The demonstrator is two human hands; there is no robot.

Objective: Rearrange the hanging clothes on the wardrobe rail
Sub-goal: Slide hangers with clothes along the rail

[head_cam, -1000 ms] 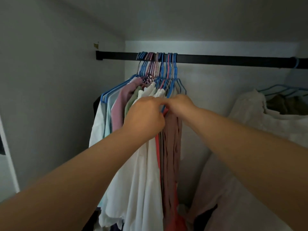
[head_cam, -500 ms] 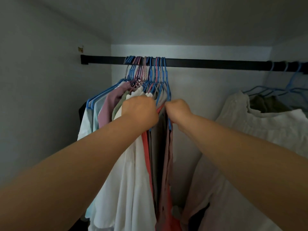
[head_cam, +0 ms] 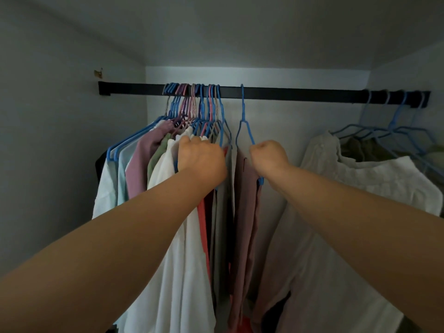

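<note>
A black rail (head_cam: 288, 94) spans the wardrobe. Several blue and pink hangers (head_cam: 194, 102) crowd its left part, carrying white, pink, green and red clothes (head_cam: 149, 164). My left hand (head_cam: 201, 159) grips the shoulders of that bunch. One blue hanger (head_cam: 243, 121) hangs alone just right of the bunch with a dusty pink garment (head_cam: 245, 212) on it. My right hand (head_cam: 268, 156) grips this hanger's shoulder. A gap on the rail separates it from the bunch.
At the right end hang more blue hangers (head_cam: 394, 126) with a cream garment (head_cam: 360, 188) and an olive one. Grey walls close in on the left (head_cam: 60, 164) and behind. The rail's middle stretch is bare.
My right hand has slid the blue hanger with the pink garment to the right, away from the bunch. My left hand stays on the bunch. The camera has tilted up and right.
</note>
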